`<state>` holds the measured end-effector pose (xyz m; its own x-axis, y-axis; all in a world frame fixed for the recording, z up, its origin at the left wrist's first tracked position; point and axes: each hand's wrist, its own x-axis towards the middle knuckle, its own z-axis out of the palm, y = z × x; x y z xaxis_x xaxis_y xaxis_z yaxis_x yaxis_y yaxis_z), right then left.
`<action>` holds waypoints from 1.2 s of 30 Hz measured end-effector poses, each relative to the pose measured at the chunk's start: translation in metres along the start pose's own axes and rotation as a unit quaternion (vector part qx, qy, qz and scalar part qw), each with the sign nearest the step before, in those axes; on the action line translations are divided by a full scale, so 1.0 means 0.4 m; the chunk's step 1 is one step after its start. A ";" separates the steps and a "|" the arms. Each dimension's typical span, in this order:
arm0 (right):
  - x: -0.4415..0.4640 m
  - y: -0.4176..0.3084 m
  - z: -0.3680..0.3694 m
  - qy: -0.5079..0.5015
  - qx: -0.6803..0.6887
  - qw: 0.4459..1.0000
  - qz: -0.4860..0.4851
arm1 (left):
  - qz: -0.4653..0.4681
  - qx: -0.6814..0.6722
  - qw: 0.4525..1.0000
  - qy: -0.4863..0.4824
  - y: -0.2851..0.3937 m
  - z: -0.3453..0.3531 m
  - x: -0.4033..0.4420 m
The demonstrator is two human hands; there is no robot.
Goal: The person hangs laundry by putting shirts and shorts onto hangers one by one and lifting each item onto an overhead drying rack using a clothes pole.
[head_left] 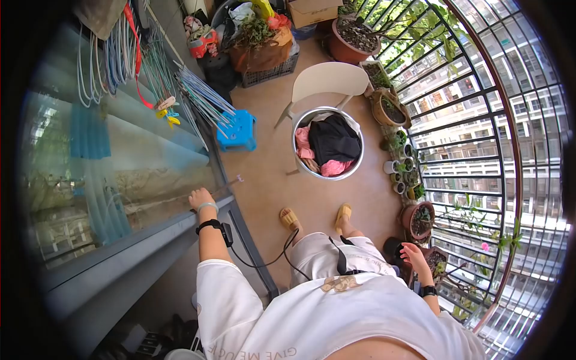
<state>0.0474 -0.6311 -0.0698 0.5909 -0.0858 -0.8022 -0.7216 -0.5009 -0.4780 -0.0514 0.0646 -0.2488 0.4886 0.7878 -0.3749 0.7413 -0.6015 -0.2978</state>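
My left hand [203, 198] is beside the glass door [156, 171], over its grey frame, fingers loosely bent and holding nothing visible. Whether it touches the frame I cannot tell. Low on the right, my right hand [413, 254] hangs with fingers apart near the potted plants, holding nothing. In front of my feet a metal basin [296, 157] rests on a beige chair [327, 81]. Black cloth [336, 139] and pink cloth [302, 139] lie heaped in it.
Many hangers [201, 99] hang at the upper left, above a blue stool [239, 131]. A crate [270, 73] with bags and a cardboard box [315, 11] stand at the back. Potted plants [418, 219] line the railing [465, 159] on the right.
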 end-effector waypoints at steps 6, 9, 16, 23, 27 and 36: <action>-0.006 -0.008 0.016 0.000 -0.030 0.999 -0.022 | 0.060 0.064 0.996 -0.020 -0.023 0.034 0.004; 0.009 -0.036 0.024 -0.019 -0.050 0.998 -0.040 | 0.048 0.058 0.997 -0.021 -0.014 0.027 -0.007; 0.230 -0.169 0.087 -0.087 -0.230 0.961 -0.130 | 0.203 -0.151 0.966 0.055 0.035 -0.052 -0.153; 0.524 -0.467 0.355 -0.091 -0.361 0.868 -0.329 | 0.209 -0.186 0.955 -0.100 -0.044 -0.013 -0.423; 0.611 -0.586 0.496 -0.021 -0.459 0.810 -0.364 | 0.060 -0.238 0.962 -0.121 -0.133 -0.066 -0.616; 0.795 -0.642 0.608 -0.002 -0.581 0.711 -0.397 | -0.075 -0.213 0.967 -0.119 -0.125 -0.297 -0.901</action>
<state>0.3327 -0.3202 -0.2890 0.6430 0.6220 -0.4468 0.6242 -0.7637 -0.1649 -0.2097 -0.1735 0.0053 0.2790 0.7788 -0.5618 0.9427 -0.3337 0.0057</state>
